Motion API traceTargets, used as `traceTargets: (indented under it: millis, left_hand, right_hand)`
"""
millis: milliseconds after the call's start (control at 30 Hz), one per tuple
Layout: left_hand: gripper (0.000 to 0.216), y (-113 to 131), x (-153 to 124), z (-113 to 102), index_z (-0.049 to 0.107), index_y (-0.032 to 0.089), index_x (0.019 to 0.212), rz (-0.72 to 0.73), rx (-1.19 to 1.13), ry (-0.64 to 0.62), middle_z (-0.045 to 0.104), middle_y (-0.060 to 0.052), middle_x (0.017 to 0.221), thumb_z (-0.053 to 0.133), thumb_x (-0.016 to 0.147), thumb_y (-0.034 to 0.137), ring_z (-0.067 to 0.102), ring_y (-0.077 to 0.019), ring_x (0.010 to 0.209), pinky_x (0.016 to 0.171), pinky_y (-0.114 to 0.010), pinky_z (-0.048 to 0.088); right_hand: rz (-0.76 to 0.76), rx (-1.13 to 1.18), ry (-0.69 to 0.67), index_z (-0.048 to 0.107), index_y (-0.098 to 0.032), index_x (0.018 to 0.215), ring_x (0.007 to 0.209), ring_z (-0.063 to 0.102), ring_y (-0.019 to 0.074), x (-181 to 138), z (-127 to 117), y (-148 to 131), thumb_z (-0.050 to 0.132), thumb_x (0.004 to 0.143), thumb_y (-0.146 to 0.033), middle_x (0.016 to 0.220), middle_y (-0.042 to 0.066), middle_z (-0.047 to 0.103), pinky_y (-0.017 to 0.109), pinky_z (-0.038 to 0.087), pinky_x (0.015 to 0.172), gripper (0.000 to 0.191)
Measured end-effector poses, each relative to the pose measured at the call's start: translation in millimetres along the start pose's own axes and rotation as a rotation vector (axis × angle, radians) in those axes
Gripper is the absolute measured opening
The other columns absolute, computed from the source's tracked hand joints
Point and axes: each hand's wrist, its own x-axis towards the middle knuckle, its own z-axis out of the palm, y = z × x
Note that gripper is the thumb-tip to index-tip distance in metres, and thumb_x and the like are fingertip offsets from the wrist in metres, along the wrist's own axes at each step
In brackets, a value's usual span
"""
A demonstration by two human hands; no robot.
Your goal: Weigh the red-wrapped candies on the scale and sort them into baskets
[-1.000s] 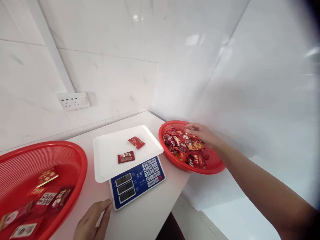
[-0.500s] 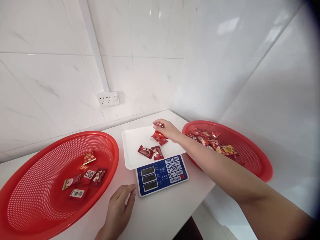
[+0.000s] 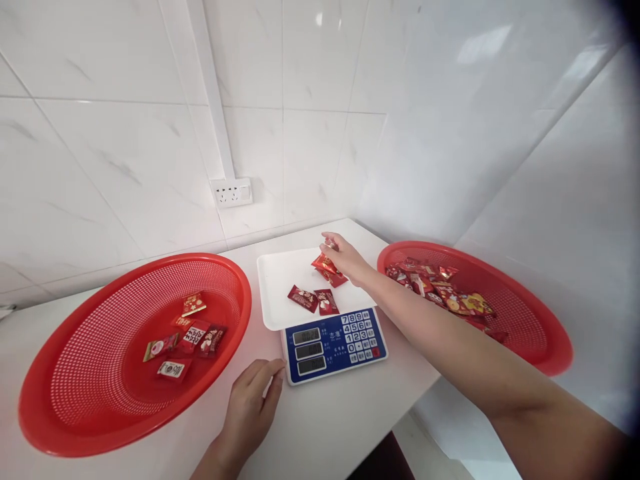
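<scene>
My right hand (image 3: 347, 261) is over the white weighing tray (image 3: 275, 272), its fingers closed on a small red wrapped candy (image 3: 330, 245). Just below the fingers, a shiny red packet (image 3: 324, 262) overlaps another red packet (image 3: 337, 279) on the tray; whether the fingers touch them I cannot tell. Two dark red packets, one left (image 3: 303, 299) and one right (image 3: 327, 303), lie nearer the tray's front. My left hand (image 3: 253, 403) rests on the table, fingers loosely bent and empty, fingertips at the left edge of the blue digital scale (image 3: 335, 345).
To the left stands a red mesh basket (image 3: 90, 333) with several wrapped candies at its bottom. A second red basket (image 3: 540, 333), holding a heap of candies, is at the right, partly behind my right forearm. Tiled wall with a socket (image 3: 231, 193) borders the white table (image 3: 345, 413).
The view has swung slightly left, so things sit further right. Under my right hand, a shiny red packet now shows more clearly on top of the other one. My left hand stays beside the scale.
</scene>
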Motion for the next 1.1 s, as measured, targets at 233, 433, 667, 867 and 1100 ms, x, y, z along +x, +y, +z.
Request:
traceTargets:
  millis: [233,433,667,867,1100]
  left_hand:
    - [0.015,-1,0,1,0.06,0.02,0.094,-0.005,-0.006,-0.002,0.067,-0.003,0.076,0.047,0.088,0.016,0.064,-0.0124,0.069,0.062,-0.02,0.05]
    - [0.016,-1,0,1,0.061,0.02,0.095,-0.003,0.004,0.012,0.067,-0.003,0.076,0.048,0.087,0.016,0.064,-0.0126,0.069,0.062,-0.02,0.051]
    - [0.016,-3,0,1,0.06,0.019,0.094,-0.008,0.01,0.008,0.067,-0.005,0.076,0.046,0.088,0.017,0.064,-0.0134,0.069,0.062,-0.021,0.051]
    - [0.016,-5,-2,2,0.06,0.02,0.096,-0.018,0.019,-0.013,0.066,-0.004,0.076,0.046,0.088,0.017,0.064,-0.0129,0.07,0.062,-0.021,0.051]
    - [0.017,-5,-1,3,0.061,0.019,0.094,-0.023,0.024,-0.022,0.067,-0.005,0.075,0.045,0.089,0.019,0.064,-0.0133,0.069,0.061,-0.022,0.051]
  right_hand:
    - [0.201,0.227,-0.026,0.027,-0.022,0.141,0.085,0.063,0.0193,1,-6,-9,0.05,0.067,-0.013,0.13,0.013,0.046,0.032,0.053,0.071,0.078]
    - [0.178,0.235,-0.017,0.022,-0.023,0.142,0.092,0.06,0.0183,3,1,0,0.054,0.063,-0.009,0.128,0.011,0.047,0.029,0.054,0.073,0.086]
    - [0.078,0.08,0.037,0.033,-0.023,0.137,0.106,0.053,0.0175,4,4,6,0.062,0.074,-0.034,0.13,0.01,0.048,0.033,0.044,0.09,0.071]
    - [0.006,-0.023,-0.117,0.047,-0.023,0.13,0.077,0.061,0.015,-9,-3,-4,0.049,0.084,-0.033,0.107,0.007,0.063,0.032,0.049,0.074,0.047]
    - [-0.12,-0.29,-0.25,0.049,-0.029,0.131,0.073,0.061,0.0162,-23,-7,-4,0.052,0.084,-0.035,0.102,0.004,0.067,0.033,0.048,0.073,0.047]
